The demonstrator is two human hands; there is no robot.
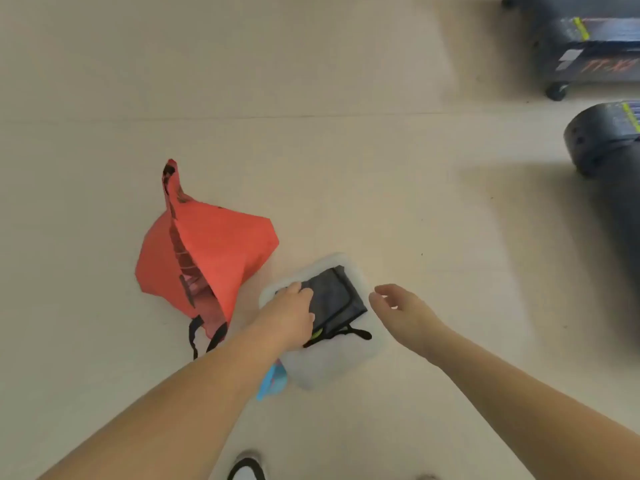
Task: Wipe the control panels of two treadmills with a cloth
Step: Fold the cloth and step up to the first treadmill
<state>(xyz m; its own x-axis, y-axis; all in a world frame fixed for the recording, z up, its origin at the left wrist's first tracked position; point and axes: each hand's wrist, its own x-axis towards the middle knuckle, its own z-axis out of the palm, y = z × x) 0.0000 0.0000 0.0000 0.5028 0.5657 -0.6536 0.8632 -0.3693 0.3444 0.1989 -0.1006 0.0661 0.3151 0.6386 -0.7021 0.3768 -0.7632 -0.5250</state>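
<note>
Cloth: a dark grey folded cloth (341,296) is seen lying inside a translucent white tub (329,370), which is set on the floor (311,133).
Cloth details: a black loop (360,333) and a small yellow-green patch (318,332) are seen at its near edge.
Left grip (294,306): it is placed in the tub with fingers curled over the left edge of the cloth, which is held.
Right grip (398,306): it is held just beside the right rim of the tub, with fingers loosely bent and apart; nothing is held.
Treadmills: two black machines, the far treadmill (588,46) and the near treadmill (609,140), are seen at the upper right, well apart from the tub.
Writing: orange lettering (595,65) is carried on the far treadmill, but it is too blurred to be read; yellow-green strips are seen on both.
Red bag (214,251): it is slumped open on the floor left of the tub, with black straps (194,337) at its near end.
Blue item (273,379): it is partly hidden under the left forearm, beside the tub; what it is cannot be told.
Shoe (247,469): a black-and-white toe is seen at the bottom edge.
</note>
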